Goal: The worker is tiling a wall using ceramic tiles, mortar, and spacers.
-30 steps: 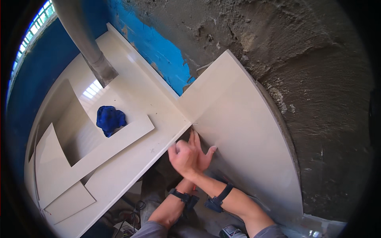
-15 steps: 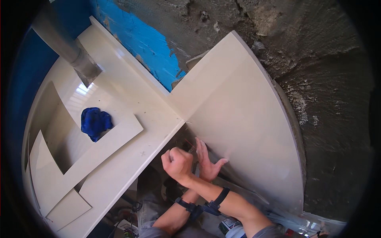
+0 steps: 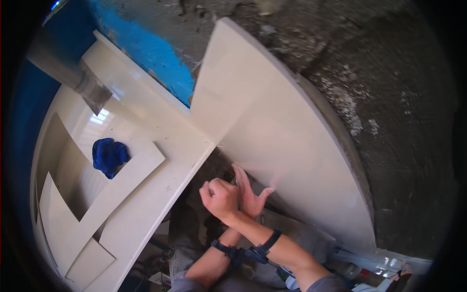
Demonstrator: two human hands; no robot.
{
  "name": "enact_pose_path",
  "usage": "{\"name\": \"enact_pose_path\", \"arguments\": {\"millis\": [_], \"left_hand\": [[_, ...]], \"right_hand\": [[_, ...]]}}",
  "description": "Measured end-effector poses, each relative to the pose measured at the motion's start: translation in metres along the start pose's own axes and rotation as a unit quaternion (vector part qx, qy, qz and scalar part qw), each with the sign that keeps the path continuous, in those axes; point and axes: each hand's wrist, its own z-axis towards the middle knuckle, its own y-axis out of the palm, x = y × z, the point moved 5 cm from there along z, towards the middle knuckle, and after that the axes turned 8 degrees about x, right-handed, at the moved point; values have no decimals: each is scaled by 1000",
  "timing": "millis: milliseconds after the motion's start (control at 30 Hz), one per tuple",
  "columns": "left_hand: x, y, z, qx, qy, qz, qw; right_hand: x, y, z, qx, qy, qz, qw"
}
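My forearms cross at the wrists, the right one on top. My right hand (image 3: 220, 198) is closed in a fist, with nothing seen sticking out of it. Beyond it, my left hand (image 3: 251, 198) is open, fingers stretched forward and thumb pointing right. Its fingers and thumb are beside the lower edge of a large glossy cream panel (image 3: 272, 121); whether they touch it I cannot tell. Each wrist wears a black strap with a small device. Left of my hands is a cream countertop (image 3: 146, 209), whose corner meets the panel.
A crumpled blue cloth (image 3: 110, 157) lies by a rectangular cut-out in the countertop, near loose cream offcuts (image 3: 92, 258). A wide grey tube (image 3: 73, 73) slants down at the upper left. Rough dark cement (image 3: 404, 146) lies behind the panel, beside a blue-painted wall (image 3: 146, 51).
The view has shifted and turned, so the panel's upper corner now appears further left. My arms stay crossed; the right fist has turned slightly, and the left hand remains open.
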Motion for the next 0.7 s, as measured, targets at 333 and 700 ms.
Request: {"name": "enact_pose_path", "arguments": {"millis": [333,700], "left_hand": [[-70,28,-22,-48,-40,58,996],[-57,37,-17,-88,137,123,979]], "right_hand": [[64,-196,-150,97,162,-112,976],[149,-288,-338,148,312,-171,923]]}}
